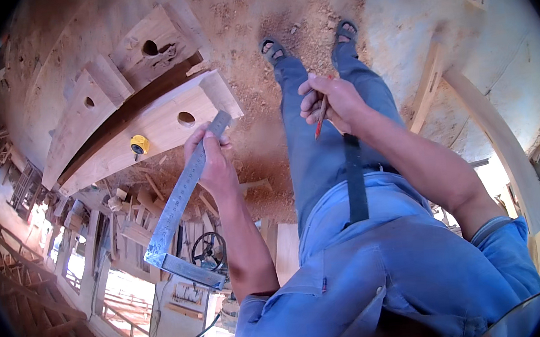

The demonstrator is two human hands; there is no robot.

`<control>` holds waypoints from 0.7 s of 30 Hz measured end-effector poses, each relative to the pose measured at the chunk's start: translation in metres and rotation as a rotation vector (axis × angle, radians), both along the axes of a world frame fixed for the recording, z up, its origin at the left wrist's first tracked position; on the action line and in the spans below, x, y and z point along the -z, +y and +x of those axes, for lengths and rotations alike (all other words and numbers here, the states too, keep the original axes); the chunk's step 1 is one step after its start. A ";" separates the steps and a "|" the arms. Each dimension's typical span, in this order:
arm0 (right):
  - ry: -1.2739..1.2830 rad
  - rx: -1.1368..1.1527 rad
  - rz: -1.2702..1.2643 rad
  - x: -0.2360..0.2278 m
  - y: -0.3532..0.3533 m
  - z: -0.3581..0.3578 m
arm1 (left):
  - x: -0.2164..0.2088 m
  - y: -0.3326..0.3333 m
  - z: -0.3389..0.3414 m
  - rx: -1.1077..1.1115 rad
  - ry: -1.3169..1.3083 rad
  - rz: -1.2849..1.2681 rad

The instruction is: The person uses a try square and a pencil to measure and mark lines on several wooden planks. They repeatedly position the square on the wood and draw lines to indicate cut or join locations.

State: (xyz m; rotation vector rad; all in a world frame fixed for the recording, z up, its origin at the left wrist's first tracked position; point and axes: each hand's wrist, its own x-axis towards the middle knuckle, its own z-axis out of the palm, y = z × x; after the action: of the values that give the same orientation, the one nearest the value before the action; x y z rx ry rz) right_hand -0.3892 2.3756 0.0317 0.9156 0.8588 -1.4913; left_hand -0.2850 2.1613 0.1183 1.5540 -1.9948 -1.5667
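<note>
My left hand [213, 161] is closed round the upper part of a metal square [184, 188]. The square's long marked blade slants down to the left, and its short thick arm [192, 271] juts off the lower end. My right hand [335, 102] grips a red pencil [321, 119] in front of my legs, its point downward. Just left of my left hand lies a pale wooden beam [165, 125] with a round hole [186, 119]. On that beam rests a yellow tape measure [139, 144].
Two more wooden pieces with holes, a longer one [86, 115] and a shorter one [157, 39], lie beyond the beam. Curved timber [501, 140] stands at the right. Wood chips litter the floor [237, 29] near my sandalled feet. A handwheel [208, 249] shows at lower left.
</note>
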 end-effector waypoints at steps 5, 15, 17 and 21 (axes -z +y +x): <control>-0.073 0.060 -0.039 0.030 0.015 0.021 | 0.015 0.006 -0.014 0.053 -0.093 -0.124; -0.028 0.223 0.019 0.060 0.026 0.108 | 0.013 -0.022 -0.017 0.302 -0.110 -0.088; -0.009 0.254 0.044 0.059 0.034 0.118 | 0.003 -0.039 -0.023 0.439 -0.009 -0.154; 0.047 0.256 0.067 0.059 0.045 0.131 | 0.009 -0.072 -0.025 0.805 0.158 -0.296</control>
State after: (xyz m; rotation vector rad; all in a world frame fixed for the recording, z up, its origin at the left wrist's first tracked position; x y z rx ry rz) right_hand -0.2583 2.4211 -0.0268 1.0749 0.8541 -1.7173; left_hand -0.3100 2.0893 0.1095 0.5009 -2.7627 -1.4240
